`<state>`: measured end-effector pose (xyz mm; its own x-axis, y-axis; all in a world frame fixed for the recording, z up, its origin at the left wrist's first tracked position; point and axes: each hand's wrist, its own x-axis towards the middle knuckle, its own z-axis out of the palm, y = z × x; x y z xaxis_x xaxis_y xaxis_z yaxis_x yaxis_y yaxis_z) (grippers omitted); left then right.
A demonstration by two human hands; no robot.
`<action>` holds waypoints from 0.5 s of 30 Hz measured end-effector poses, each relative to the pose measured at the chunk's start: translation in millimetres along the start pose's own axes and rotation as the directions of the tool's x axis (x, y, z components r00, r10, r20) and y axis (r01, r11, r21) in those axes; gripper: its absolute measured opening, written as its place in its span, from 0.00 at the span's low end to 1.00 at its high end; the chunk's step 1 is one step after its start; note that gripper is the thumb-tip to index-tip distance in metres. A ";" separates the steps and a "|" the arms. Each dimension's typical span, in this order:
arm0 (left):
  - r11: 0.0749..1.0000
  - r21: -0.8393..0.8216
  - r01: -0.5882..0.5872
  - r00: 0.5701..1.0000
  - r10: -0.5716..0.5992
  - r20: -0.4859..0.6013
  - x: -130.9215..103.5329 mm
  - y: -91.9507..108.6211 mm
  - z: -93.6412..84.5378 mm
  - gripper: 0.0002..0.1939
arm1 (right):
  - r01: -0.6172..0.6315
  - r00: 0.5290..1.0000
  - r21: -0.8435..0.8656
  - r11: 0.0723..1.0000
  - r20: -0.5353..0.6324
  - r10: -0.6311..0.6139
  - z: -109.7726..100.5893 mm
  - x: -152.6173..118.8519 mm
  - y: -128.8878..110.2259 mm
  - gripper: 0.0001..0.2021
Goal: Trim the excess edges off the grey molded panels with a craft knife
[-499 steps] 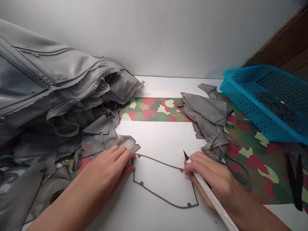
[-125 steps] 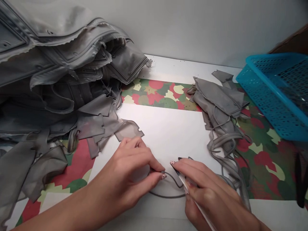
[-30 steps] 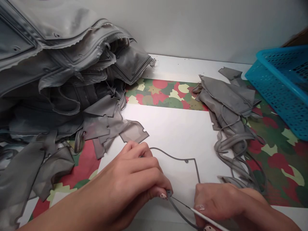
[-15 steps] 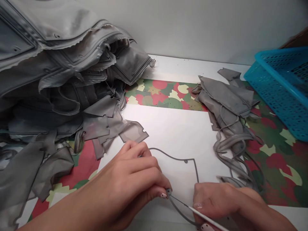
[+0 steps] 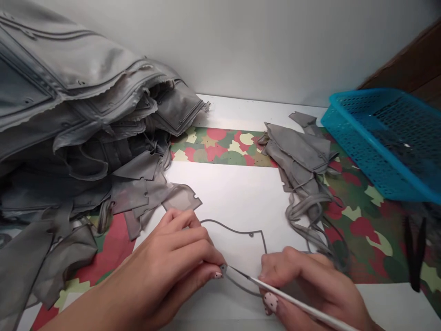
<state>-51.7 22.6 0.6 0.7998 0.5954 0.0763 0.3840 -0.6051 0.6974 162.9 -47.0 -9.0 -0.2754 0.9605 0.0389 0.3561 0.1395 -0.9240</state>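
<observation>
A thin dark grey strip [image 5: 234, 225], bent into an outline with a small tab, lies over white paper [image 5: 227, 188]. My left hand [image 5: 182, 257] pinches a small end of this strip between thumb and forefinger. In my right hand [image 5: 296, 285] is a white-handled tool [image 5: 303, 308] with a thin dark tip, which points at the pinched end, touching it or very near it. My right fingers also meet the strip at its right side; the lower part runs between both hands.
A large pile of grey sheets [image 5: 103, 87] rises at the left. Grey scraps and strips [image 5: 299, 147] lie at the right, beside a blue basket [image 5: 379, 147]. Dark scissors or tweezers [image 5: 415, 253] rest at the far right, on a camouflage-patterned surface [image 5: 220, 149].
The view has shifted to the right, bringing the dark tool and more of the basket into sight. My right hand is more open to view, and the tool's tip is closer to the pinched end.
</observation>
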 end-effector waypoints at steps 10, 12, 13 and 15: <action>0.982 0.097 0.161 0.949 -0.127 -0.288 3.5 -16.7 -18.9 0.03 | -0.094 0.978 0.142 0.985 -0.170 0.118 -12.1 19.0 -0.8 0.03; 0.970 0.117 0.211 0.930 -0.163 -0.328 5.7 -19.7 -20.9 0.06 | -0.069 0.969 0.239 0.968 -0.213 0.122 -17.0 22.2 -1.3 0.05; 0.970 0.113 0.217 0.932 -0.171 -0.321 7.8 -20.6 -21.2 0.07 | -0.048 0.965 0.272 0.961 -0.237 0.115 -20.9 23.3 -3.1 0.05; 0.968 0.086 0.238 0.936 -0.205 -0.286 14.6 -20.1 -20.2 0.09 | 0.008 0.950 0.302 0.953 -0.300 0.087 -32.4 22.9 -9.1 0.05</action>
<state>-57.0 54.2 2.1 0.5378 0.8325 0.1328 0.6012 -0.4892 0.6319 182.2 -18.4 12.7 0.0368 0.9968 0.0706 0.0673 0.0680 -0.9954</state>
